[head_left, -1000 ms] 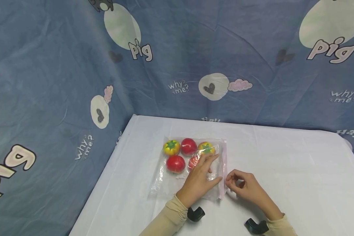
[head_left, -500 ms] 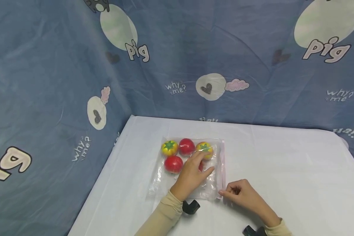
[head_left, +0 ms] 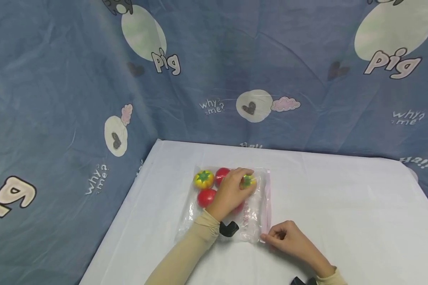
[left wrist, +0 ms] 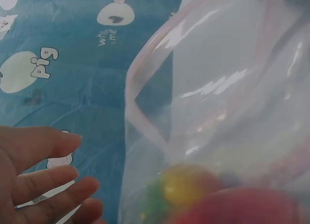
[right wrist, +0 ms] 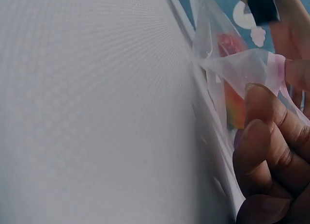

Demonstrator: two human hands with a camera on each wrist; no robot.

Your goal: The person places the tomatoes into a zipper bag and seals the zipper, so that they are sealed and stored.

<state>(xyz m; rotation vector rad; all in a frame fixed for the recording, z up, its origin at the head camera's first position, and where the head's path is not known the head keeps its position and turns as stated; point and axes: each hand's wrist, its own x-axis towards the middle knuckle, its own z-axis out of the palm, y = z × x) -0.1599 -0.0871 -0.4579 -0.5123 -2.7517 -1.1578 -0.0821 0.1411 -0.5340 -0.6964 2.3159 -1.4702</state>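
Note:
A clear plastic bag (head_left: 251, 227) with a pink-edged opening (head_left: 268, 198) lies flat, holding several toy fruits. Over its upper right part is my left hand (head_left: 232, 194), its fingers and thumb curled about a yellow toy fruit (head_left: 248, 181) with a green star-shaped top. In the left wrist view this hand's bent fingers (left wrist: 58, 180) show beside the bag film. My right hand (head_left: 289, 237) pinches the bag's near right corner between thumb and forefinger. The left hand partly covers red toy fruits (head_left: 207, 198). Another yellow toy fruit (head_left: 203, 179) shows whole.
The bag lies on a table with a white cloth (head_left: 342, 198). Behind it and on the left hangs a blue printed curtain (head_left: 199, 59). A black wrist camera (head_left: 229, 228) sits at the left sleeve, and another (head_left: 303, 281) at the right.
The left hand moved back from the bag's opening, then reached up over the yellow fruit. The right hand slid down along the pink edge to the near corner.

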